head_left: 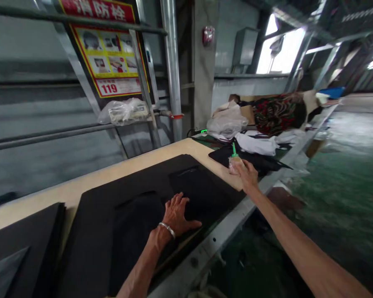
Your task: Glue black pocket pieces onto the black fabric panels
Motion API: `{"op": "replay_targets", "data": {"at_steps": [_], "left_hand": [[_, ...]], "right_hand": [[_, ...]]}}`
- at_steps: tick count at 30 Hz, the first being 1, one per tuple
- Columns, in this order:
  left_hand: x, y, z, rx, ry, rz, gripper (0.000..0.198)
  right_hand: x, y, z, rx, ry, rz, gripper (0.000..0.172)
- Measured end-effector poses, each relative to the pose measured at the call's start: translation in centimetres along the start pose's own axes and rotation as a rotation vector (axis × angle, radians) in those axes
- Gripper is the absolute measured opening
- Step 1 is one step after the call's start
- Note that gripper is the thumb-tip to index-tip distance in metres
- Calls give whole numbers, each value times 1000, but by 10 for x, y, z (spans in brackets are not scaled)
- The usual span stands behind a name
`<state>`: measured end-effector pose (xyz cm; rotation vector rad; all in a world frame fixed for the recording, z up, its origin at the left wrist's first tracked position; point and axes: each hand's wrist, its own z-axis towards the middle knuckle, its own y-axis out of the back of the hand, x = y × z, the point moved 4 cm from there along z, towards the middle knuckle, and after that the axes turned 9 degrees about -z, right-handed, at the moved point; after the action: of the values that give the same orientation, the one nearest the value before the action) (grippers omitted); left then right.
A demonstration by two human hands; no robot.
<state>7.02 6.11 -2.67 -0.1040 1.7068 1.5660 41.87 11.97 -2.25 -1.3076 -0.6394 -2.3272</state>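
My left hand, with a bracelet at the wrist, rests with spread fingers on dark fabric pieces. These lie on a large stack of black sheets. My right hand is closed around a small squeeze bottle with a green nozzle pointing up. The bottle is at the table's right part, close to the bare wood and a black cloth. My fingers cover part of the bottle.
Another stack of black sheets is at the left. A clear plastic bag, white cloth and patterned fabric pile up at the table's far end. A metal edge borders the near side; pipes stand behind.
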Motion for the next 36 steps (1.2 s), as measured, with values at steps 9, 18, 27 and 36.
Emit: {"op": "replay_targets", "data": {"at_steps": [9,18,27,36], "left_hand": [[-2,5,15,-156,-141,-132,18],[4,34,10,-379,-90,-314,18],[-7,36,-11,-581,-101,-347,17],[-64,-11,-73,-92,-224,-40,64]], "right_hand": [[-7,5,7,332,178,-682,52],[4,22,-1,389,220,-809,48],[15,49,-26,270,354,-853,40],[78,42,-136,394,415,-340,35]]}}
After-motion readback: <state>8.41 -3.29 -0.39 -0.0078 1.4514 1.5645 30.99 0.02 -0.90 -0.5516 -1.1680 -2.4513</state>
